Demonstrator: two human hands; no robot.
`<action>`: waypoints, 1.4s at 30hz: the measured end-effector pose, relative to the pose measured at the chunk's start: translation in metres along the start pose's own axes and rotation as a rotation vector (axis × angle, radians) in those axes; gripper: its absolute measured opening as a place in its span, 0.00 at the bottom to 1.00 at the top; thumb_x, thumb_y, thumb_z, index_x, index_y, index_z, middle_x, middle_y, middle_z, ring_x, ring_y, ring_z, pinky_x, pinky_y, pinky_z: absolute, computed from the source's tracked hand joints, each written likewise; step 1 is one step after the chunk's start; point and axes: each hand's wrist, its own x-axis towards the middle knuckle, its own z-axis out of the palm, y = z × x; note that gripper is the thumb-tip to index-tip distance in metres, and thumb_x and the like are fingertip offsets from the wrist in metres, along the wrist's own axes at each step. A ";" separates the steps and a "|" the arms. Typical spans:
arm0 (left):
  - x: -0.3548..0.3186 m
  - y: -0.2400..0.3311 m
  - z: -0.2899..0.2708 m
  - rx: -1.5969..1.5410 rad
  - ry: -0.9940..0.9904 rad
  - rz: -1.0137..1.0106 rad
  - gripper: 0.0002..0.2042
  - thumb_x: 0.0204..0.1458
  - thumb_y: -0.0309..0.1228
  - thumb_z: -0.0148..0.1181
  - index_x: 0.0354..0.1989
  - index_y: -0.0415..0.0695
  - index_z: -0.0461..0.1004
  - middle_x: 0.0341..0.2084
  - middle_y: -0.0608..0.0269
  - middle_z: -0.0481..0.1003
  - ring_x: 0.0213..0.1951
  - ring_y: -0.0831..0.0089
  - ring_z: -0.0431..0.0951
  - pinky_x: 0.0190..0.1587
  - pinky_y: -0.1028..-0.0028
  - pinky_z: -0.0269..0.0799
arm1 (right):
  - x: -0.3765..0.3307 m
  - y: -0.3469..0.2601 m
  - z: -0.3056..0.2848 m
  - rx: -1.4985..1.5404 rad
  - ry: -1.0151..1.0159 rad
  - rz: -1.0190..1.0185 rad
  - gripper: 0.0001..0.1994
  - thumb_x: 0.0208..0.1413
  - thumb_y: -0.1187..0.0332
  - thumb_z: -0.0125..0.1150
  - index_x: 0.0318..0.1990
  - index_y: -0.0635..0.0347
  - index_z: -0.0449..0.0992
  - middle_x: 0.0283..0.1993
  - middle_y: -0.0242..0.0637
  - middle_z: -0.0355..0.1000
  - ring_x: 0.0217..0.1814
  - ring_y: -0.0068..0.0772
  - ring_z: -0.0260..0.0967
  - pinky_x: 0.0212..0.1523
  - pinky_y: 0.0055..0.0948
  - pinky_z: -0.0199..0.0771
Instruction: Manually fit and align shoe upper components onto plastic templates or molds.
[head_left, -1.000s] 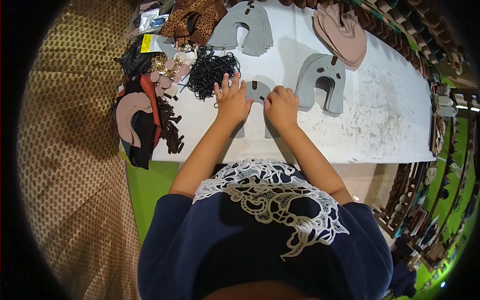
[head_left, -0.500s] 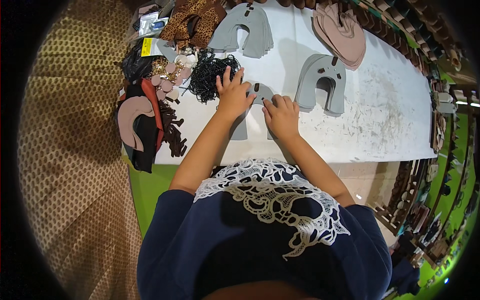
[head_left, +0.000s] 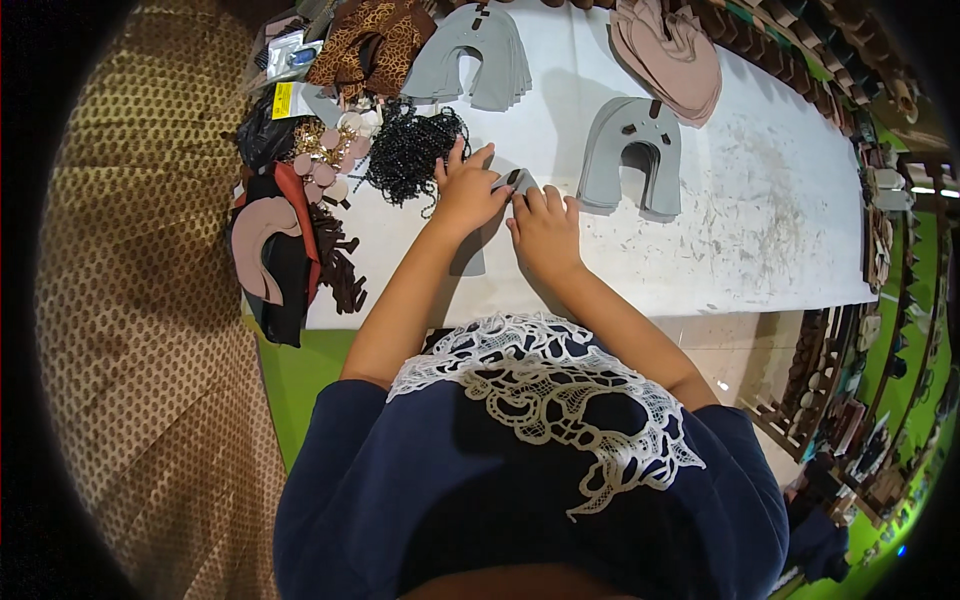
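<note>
- The left hand (head_left: pixel 465 190) lies palm down, fingers curled onto a grey cut piece (head_left: pixel 512 183) on the white table (head_left: pixel 780 220), pinning its left end.
- The right hand (head_left: pixel 545 228) presses the same piece from the right, fingers bent; whether it pinches it cannot be told.
- The piece sits near the table's middle, between both hands.
- A heap of black beads (head_left: pixel 410 150) lies just left of the left hand.
- A stack of grey horseshoe-shaped pieces (head_left: pixel 630 160) rests to the right, apart from the hands.
</note>
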 end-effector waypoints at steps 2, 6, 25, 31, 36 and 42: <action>0.002 0.002 -0.001 -0.002 -0.019 -0.029 0.15 0.46 0.42 0.61 0.29 0.41 0.79 0.60 0.63 0.60 0.65 0.44 0.44 0.59 0.38 0.36 | 0.002 0.002 0.003 -0.019 -0.012 0.004 0.17 0.49 0.59 0.58 0.46 0.53 0.73 0.45 0.32 0.66 0.55 0.36 0.58 0.52 0.43 0.54; 0.002 0.007 -0.001 0.008 -0.038 -0.038 0.15 0.46 0.42 0.60 0.29 0.41 0.79 0.60 0.64 0.61 0.65 0.44 0.44 0.58 0.37 0.36 | 0.008 0.012 0.004 -0.014 -0.016 0.001 0.15 0.49 0.60 0.58 0.45 0.49 0.74 0.45 0.33 0.65 0.56 0.38 0.58 0.53 0.46 0.54; -0.032 0.035 0.005 0.043 -0.005 -0.098 0.17 0.43 0.49 0.60 0.38 0.55 0.80 0.63 0.52 0.54 0.66 0.44 0.42 0.60 0.38 0.30 | -0.035 0.034 0.007 0.198 0.037 -0.046 0.18 0.47 0.60 0.59 0.43 0.61 0.72 0.57 0.39 0.61 0.50 0.39 0.59 0.46 0.38 0.57; -0.007 0.028 0.011 0.108 0.003 -0.188 0.12 0.48 0.42 0.53 0.31 0.51 0.81 0.61 0.59 0.58 0.65 0.47 0.44 0.60 0.36 0.33 | -0.038 0.035 0.013 0.207 0.109 -0.042 0.15 0.48 0.58 0.58 0.38 0.60 0.75 0.57 0.39 0.62 0.49 0.39 0.59 0.45 0.37 0.58; -0.004 0.015 0.026 0.089 0.165 -0.142 0.06 0.42 0.37 0.61 0.24 0.49 0.76 0.59 0.58 0.62 0.64 0.44 0.46 0.58 0.33 0.35 | -0.037 0.035 0.012 0.247 0.119 -0.050 0.18 0.48 0.59 0.58 0.45 0.58 0.73 0.57 0.40 0.62 0.49 0.40 0.60 0.45 0.38 0.59; -0.006 0.021 0.019 0.045 0.206 -0.154 0.05 0.41 0.37 0.61 0.25 0.54 0.79 0.59 0.60 0.62 0.65 0.47 0.46 0.59 0.35 0.33 | -0.037 0.037 0.012 0.230 0.107 -0.043 0.19 0.50 0.58 0.57 0.47 0.57 0.72 0.57 0.41 0.62 0.49 0.40 0.59 0.45 0.38 0.59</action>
